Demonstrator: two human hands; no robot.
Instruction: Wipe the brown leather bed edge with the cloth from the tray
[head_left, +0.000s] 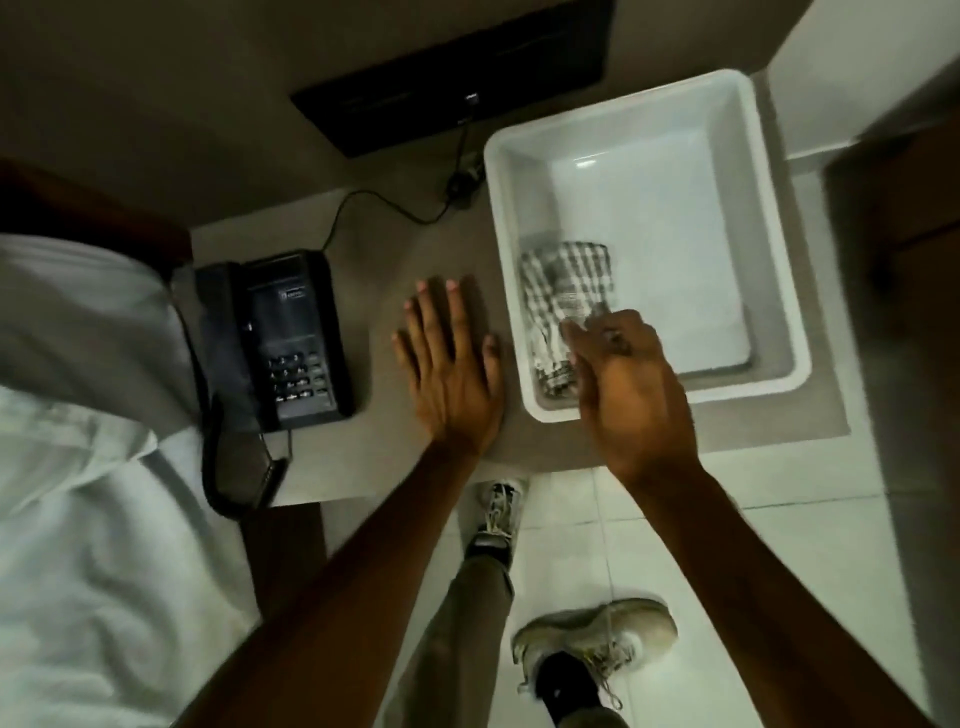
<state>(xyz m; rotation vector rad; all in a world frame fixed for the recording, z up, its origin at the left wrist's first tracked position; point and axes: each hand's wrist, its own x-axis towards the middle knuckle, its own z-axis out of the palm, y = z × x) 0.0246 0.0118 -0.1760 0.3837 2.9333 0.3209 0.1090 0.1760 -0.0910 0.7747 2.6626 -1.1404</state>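
Fingers of right hand touch checked cloth in tray.

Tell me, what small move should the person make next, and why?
Probably close the right hand on the cloth and lift it out of the tray. The fingers sit right at the checked cloth's near end, though blur hides whether the grip is shut, and the cloth still lies in the tray. The left hand rests flat beside it.
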